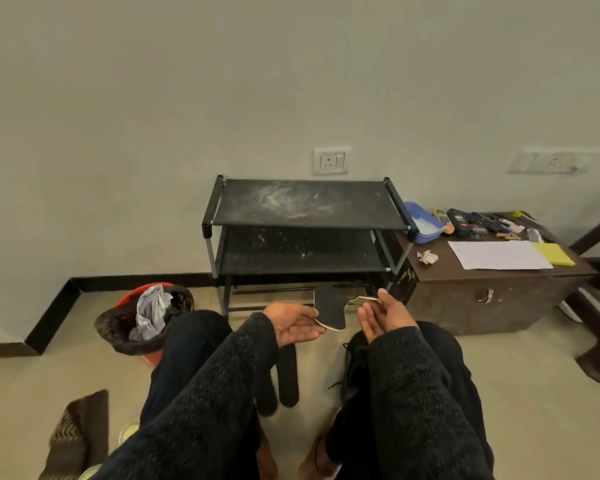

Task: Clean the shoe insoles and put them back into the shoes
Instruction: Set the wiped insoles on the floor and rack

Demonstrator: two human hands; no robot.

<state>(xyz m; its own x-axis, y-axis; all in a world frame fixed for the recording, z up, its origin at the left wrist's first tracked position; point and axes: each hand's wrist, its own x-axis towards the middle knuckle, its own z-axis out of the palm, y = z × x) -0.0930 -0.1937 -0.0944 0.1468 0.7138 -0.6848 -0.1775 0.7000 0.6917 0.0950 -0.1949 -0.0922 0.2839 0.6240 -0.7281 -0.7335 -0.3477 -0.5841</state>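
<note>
Head view: black shoe [355, 367] mostly hidden behind right sleeve [420, 393]

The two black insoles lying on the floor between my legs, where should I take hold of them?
Grip the rounded near ends of the two black insoles from above. They lie flat side by side, far ends hidden under the left hand, so only the near ends are free for fingers to slip under.
</note>
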